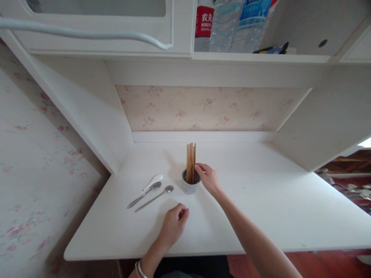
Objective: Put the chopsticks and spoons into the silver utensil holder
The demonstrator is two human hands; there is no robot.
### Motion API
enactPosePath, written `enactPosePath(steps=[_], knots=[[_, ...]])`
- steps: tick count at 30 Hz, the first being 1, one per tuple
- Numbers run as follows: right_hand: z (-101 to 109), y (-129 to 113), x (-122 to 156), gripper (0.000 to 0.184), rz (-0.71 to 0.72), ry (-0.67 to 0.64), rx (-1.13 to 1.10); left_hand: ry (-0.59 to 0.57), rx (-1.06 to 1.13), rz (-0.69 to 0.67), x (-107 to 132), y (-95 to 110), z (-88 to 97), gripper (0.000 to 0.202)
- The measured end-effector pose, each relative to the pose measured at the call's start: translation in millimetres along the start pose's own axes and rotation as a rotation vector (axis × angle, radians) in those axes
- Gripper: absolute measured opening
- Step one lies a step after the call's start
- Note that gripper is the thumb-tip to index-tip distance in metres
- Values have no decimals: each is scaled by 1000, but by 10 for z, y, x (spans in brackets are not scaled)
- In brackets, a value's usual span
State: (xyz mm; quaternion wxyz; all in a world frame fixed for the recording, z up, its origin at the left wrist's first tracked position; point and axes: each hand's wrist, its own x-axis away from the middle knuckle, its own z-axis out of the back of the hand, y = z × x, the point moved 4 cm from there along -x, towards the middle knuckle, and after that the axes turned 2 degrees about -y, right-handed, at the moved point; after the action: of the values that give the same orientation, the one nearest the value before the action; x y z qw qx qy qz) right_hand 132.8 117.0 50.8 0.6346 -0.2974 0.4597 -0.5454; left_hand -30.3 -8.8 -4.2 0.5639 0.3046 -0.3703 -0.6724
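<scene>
A small white cup (189, 187) stands on the white desk (261, 208) with several wooden chopsticks (191, 162) upright in it. My right hand (208, 178) is at the cup's right side, fingertips pinched at the lower part of the chopsticks near the rim. My left hand (174, 223) rests on the desk in front of the cup, fingers curled loosely, nothing in it. Left of the cup lie a white ceramic spoon (153, 180) and two metal spoons (143, 195), (155, 198).
The desk sits in a white alcove with side panels left and right and floral wallpaper (203, 108) behind. A shelf above holds water bottles (232, 23). A white cable (87, 33) crosses the cabinet door at upper left.
</scene>
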Motion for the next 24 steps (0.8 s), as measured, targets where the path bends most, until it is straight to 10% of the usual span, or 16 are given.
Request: enactPosePath(steps=[10, 18, 24], knots=[[111, 698, 571, 44, -304, 80, -248, 161, -646, -43, -203, -207, 843, 20], [100, 810, 766, 39, -260, 88, -123, 44, -884, -2, -367, -426, 736, 27], [117, 765, 759, 41, -230, 65, -65, 32, -864, -15, -389, -211, 825, 30]])
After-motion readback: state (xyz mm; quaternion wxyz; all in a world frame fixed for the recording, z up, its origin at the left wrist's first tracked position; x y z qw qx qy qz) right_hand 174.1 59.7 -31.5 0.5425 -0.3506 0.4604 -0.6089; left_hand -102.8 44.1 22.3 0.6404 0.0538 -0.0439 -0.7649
